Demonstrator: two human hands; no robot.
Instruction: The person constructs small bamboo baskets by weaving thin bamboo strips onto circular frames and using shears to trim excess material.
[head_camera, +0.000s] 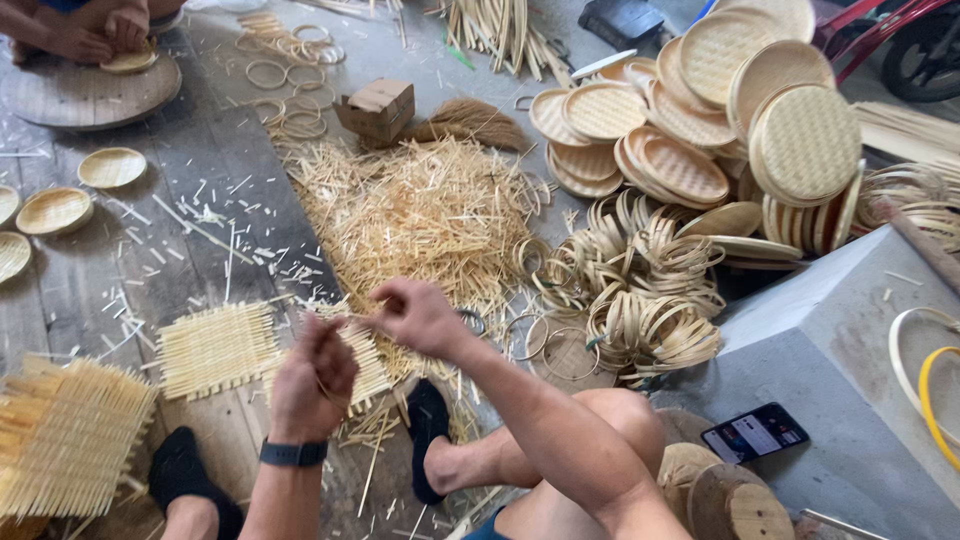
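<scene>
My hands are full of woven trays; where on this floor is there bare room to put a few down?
Barest: the dark planks between the small round trays at left and the straw pile, with only scattered slivers. The grey slab beside the phone is also free. Crowded: around the ring heap, the tray stack and the woven mats by both hands.

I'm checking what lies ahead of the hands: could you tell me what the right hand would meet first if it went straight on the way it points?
The right hand points up and left, away from the person. It would probably meet the pile of loose bamboo strips first, though depth is hard to judge.
</scene>
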